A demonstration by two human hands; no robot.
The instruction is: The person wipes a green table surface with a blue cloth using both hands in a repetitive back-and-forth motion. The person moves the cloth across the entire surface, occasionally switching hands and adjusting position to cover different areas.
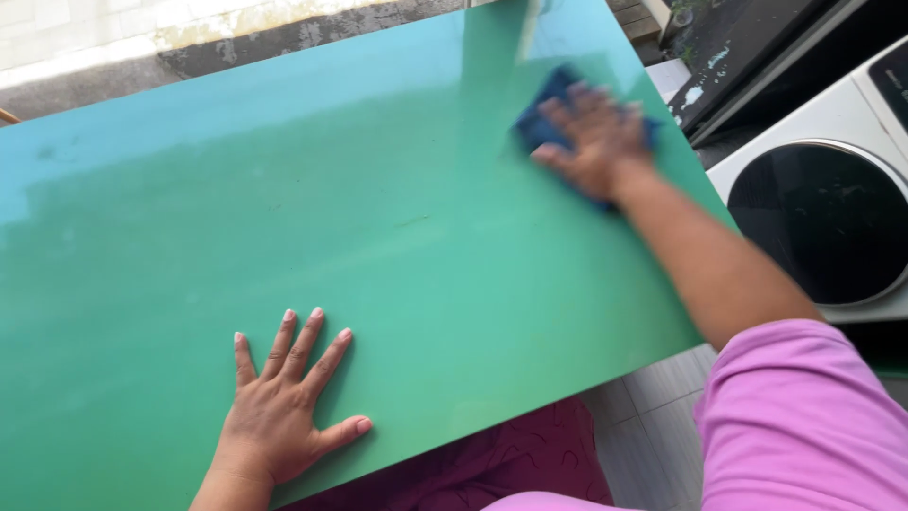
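— What's around the table point(378, 218)?
— A white washer point(832, 199) with a dark round door stands to the right, pale grey floor tiles point(653, 426) below.
— And beyond?
— A weathered concrete ledge point(284, 33), in bright daylight.

A blue cloth point(549, 114) is pressed flat under the right hand point(594, 142) near the far right corner of a glossy green table point(397, 227); the hand is blurred. The left hand point(284, 402) is laid flat, fingers spread, at the near edge. A white washing machine point(832, 208) is seen just beside the table.
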